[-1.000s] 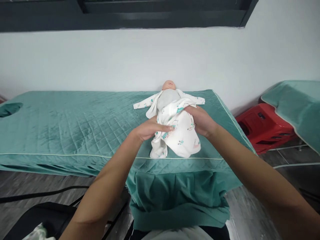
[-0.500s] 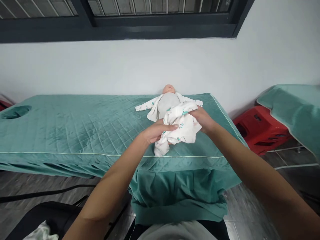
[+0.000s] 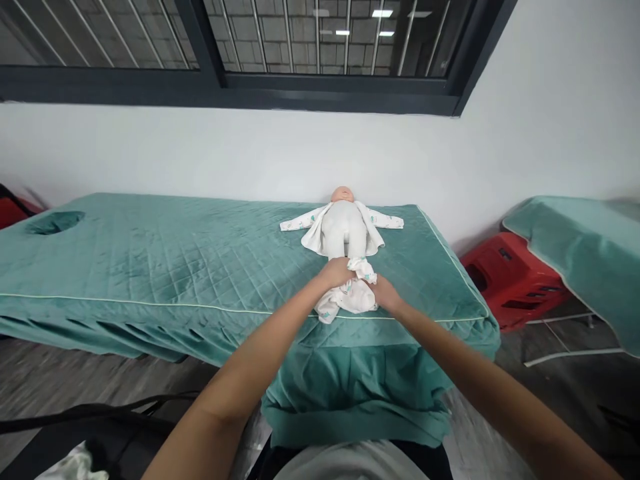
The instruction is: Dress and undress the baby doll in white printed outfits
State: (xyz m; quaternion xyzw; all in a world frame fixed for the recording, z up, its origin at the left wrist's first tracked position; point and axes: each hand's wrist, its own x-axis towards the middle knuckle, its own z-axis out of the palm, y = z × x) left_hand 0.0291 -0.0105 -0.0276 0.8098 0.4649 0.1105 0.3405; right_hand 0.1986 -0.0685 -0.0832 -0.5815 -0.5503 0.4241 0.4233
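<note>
A baby doll lies on its back on the green quilted bed, head toward the wall. Its arms are in the sleeves of a white printed baby shirt, which hangs open at the front. Around the doll's lower legs bunches a pair of white printed baby pants. My left hand grips the pants on the left side, fingers closed. On the other side my right hand is closed on the same cloth, its fingertips partly hidden. The doll's feet are covered by the fabric.
The green bed has a face hole at its left end. To the right stand a red plastic stool and another green-covered surface. A barred window is above. A black chair sits lower left.
Both hands have come down and toward me with the pants, from over the doll's belly to its lower legs. The doll's torso and upper legs now show. The camera view has tilted up.
</note>
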